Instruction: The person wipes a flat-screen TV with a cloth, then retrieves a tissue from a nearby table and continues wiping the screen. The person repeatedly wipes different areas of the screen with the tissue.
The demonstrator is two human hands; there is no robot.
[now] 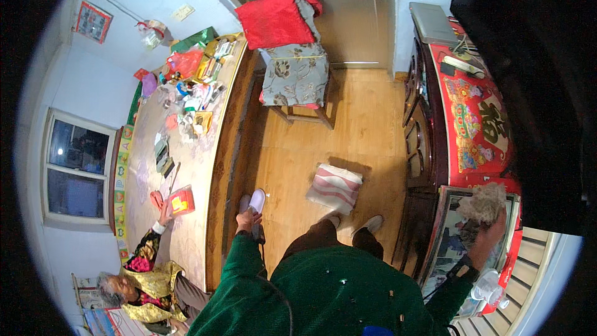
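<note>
My right hand (488, 239) grips a fluffy beige-grey cloth (483, 203). The cloth rests on the glass of a framed set of photographs (443, 247), which lies on the cabinet to my right. A clear plastic container (487, 287) lies beside that forearm, near the frame's lower corner. On the other side, my left hand (247, 220) hangs low over the floor, close to a pair of pale purple slippers (256, 199). Its fingers look loosely bent, and whether they hold anything is unclear. A dark cord runs down past the left wrist.
A seated person (149, 284) reaches across the bed (186, 238) toward a red packet (182, 199). Boxes and bags crowd its far end. Ahead stand a cloth-covered chair (295, 77) and a low striped stool (336, 184). A red covering (475, 126) tops the dark cabinet.
</note>
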